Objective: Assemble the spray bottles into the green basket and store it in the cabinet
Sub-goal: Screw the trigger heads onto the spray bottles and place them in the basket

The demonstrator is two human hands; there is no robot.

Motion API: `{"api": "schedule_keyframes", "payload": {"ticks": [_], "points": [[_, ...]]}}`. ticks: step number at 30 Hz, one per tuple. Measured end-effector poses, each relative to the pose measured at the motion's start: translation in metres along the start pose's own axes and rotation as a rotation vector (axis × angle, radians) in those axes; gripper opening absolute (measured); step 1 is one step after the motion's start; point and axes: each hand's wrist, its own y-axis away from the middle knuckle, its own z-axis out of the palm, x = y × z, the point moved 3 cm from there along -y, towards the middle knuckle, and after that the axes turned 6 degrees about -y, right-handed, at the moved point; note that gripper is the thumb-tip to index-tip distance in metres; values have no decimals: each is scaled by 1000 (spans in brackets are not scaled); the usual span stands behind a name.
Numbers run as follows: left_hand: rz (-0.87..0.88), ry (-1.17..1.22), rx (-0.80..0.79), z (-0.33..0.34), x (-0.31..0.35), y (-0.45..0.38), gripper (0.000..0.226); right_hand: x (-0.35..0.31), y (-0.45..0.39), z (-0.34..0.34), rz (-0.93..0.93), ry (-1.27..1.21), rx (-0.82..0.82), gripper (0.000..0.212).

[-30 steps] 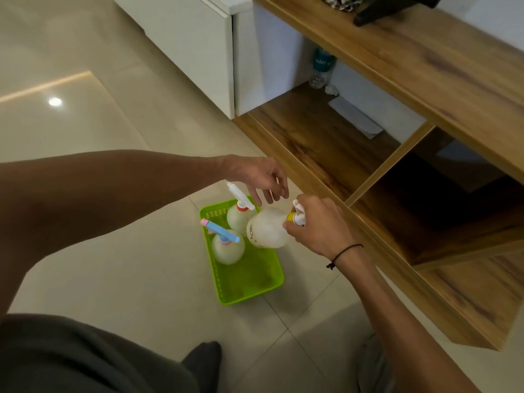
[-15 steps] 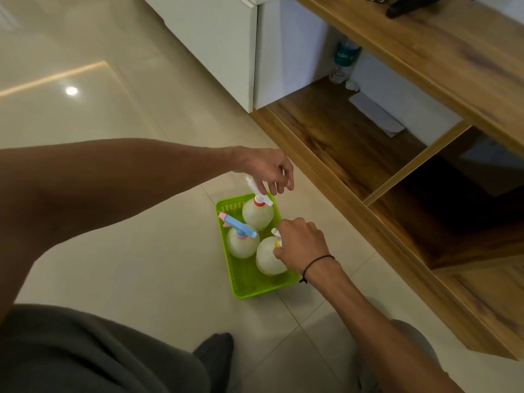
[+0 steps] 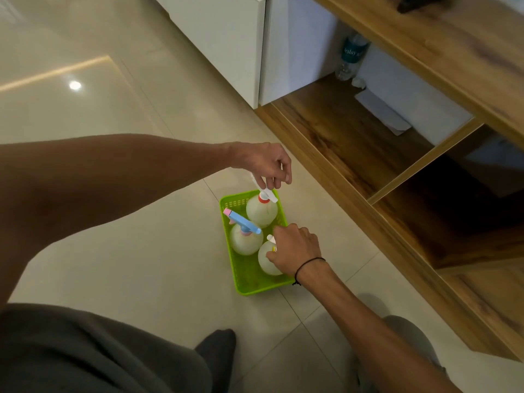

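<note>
Three spray bottles standing upright in the green basket [image 3: 249, 285] on the tiled floor [image 3: 141, 265], with the basket as landmark throughout. At the basket's near right corner, the right hand [image 3: 295, 249] covers the head of the nearest bottle [image 3: 268, 263], its grip curled over the nozzle; whether the fingers actually clamp it cannot be told. At the basket's left side stands the blue-trigger bottle [image 3: 243, 239], untouched. At the basket's far end, the left hand [image 3: 265, 164] pinches the white trigger of the third bottle [image 3: 261, 212] between fingertips. The bottles look like thin, smooth, rounded plastic, probably light and slippery at the belly, so the neck below the trigger seems the surest hold. The basket appears to be flexible perforated plastic that may bow when loaded; lifting by both long rims would likely keep the top-heavy bottles from tipping. Beyond the basket to the right opens the wooden cabinet [image 3: 354, 131], whose shelf carries a water bottle [image 3: 350, 59] and a white paper [image 3: 382, 112] at the back; an upright divider [image 3: 419, 163] narrows the entry.
</note>
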Motion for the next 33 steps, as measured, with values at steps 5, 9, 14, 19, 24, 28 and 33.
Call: {"api": "schedule_keyframes", "payload": {"ticks": [5,9,14,19,24,28,33], "points": [[-17,-17,34,-2,-15,5,20,3,3,-17,30,-36,20,56],[-51,-30,69,-4,-30,9,21,18,-3,-40,89,-182,68,62],[-99,35,211,-12,-48,14,14,40,-22,-48,181,-335,32,53],[-85,195,390,-25,-55,14,25,52,-36,-30,242,-431,9,50],[-239,113,502,-23,-75,14,31,65,-50,-4,313,-405,-15,49],[-429,37,451,-14,-99,21,33,66,-63,16,293,-419,-103,51],[-614,126,122,15,-127,33,24,66,-85,26,284,-469,-251,47]]}}
